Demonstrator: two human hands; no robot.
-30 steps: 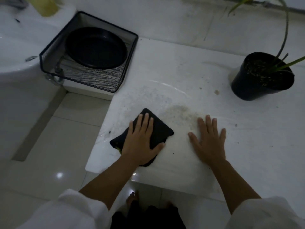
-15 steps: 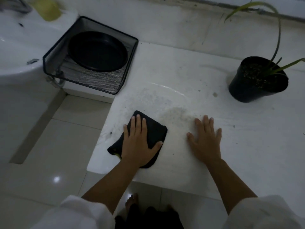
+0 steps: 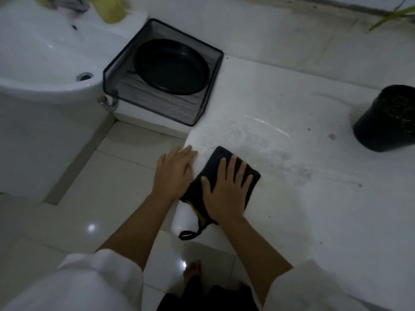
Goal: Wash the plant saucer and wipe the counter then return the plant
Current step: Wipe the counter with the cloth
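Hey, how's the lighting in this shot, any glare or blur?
Head view: dim and grainy overall; small glare spots on the floor tiles; a wet sheen streaks the counter; the black cloth and saucer lose detail in the dark.

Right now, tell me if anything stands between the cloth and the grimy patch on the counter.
Nothing visible does. The right hand presses the cloth flat; bare counter runs to the grimy patch, with the plant pot beyond it.

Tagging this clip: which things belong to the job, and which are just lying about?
Job: cloth under right hand; left hand at the counter edge; saucer; pot.
Lying about: basket holding the saucer; yellow item.
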